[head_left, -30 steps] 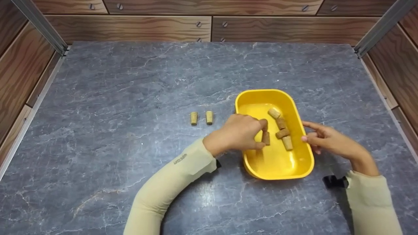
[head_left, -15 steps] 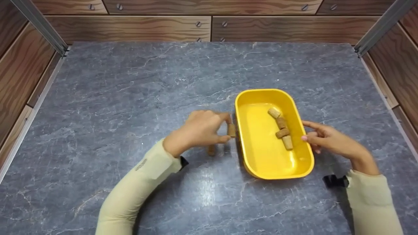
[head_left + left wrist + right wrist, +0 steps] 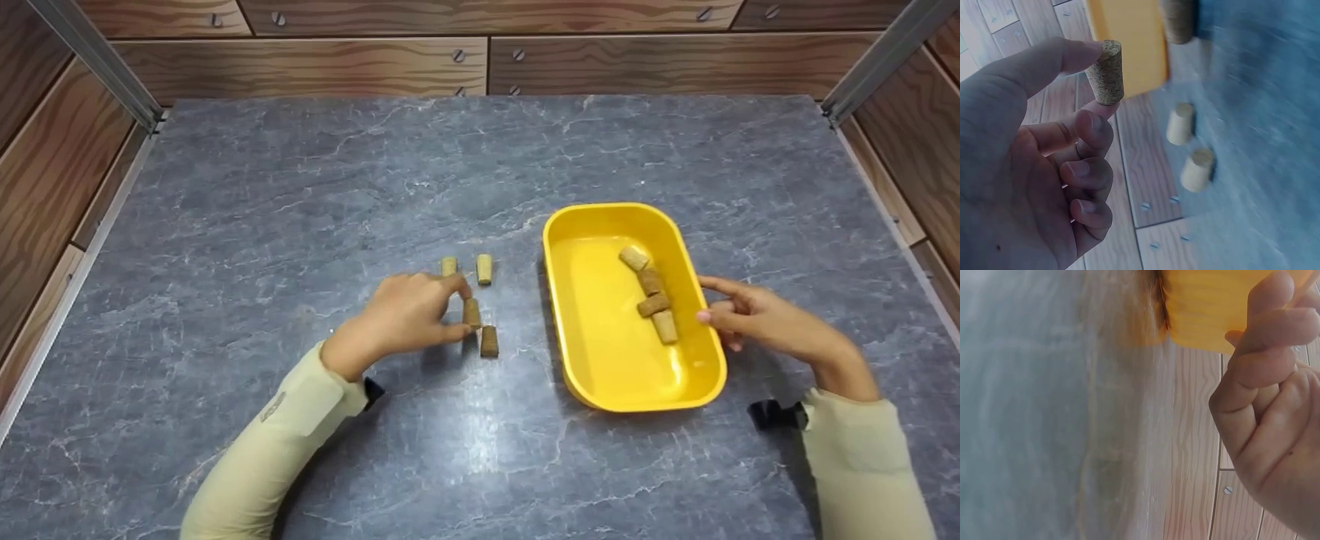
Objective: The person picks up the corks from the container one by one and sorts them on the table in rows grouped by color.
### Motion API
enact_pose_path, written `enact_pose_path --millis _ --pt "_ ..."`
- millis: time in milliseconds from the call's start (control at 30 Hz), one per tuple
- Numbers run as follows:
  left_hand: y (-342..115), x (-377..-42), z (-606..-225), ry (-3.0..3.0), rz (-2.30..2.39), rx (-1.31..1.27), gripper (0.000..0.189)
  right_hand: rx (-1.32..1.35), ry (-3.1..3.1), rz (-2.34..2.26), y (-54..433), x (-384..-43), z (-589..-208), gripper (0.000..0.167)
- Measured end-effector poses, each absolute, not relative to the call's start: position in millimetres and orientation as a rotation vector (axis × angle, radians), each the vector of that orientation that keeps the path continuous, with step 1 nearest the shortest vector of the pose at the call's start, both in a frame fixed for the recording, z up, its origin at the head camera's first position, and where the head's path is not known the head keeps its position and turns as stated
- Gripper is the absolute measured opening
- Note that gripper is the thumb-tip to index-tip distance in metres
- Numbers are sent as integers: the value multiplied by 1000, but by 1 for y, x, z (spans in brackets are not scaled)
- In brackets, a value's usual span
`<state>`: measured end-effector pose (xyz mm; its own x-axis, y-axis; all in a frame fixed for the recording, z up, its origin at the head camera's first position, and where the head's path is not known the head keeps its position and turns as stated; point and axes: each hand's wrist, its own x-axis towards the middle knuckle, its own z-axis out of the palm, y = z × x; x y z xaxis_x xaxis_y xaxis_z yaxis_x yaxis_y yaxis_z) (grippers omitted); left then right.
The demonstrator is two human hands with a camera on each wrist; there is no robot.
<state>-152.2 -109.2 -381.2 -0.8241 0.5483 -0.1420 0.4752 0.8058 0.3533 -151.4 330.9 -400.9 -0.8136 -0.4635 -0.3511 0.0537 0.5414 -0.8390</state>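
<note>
My left hand (image 3: 401, 315) pinches a cork stopper (image 3: 1107, 77) between thumb and index finger; its other fingers are curled in the left wrist view. A darker cork (image 3: 489, 342) lies just right of the held one. Beyond the hand are two pale corks (image 3: 484, 270), one partly hidden by the fingers. At the right stands a yellow plastic tub (image 3: 559, 315) with several corks (image 3: 652, 304) in it, in a crooked row along its right side. My right hand (image 3: 776, 322) holds the tub's right rim, thumb at the edge and index finger against the wall.
The grey marbled tabletop (image 3: 300, 210) carries everything. Wood-plank panels (image 3: 300, 67) border it at the back and sides, with metal posts (image 3: 112, 71) at the back corners. A black wrist mount (image 3: 772, 414) sticks out from the right sleeve.
My left hand has come out of the tub with a cork and moved left, to beside the darker cork on the table. The right hand has stayed at the tub's rim.
</note>
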Motion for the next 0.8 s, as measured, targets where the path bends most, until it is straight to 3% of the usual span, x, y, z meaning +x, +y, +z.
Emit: enact_pose_path --millis 800 --pt "-131 -143 -408 2678 357 718 40 -331 2226 -1255 331 -151 -401 63"
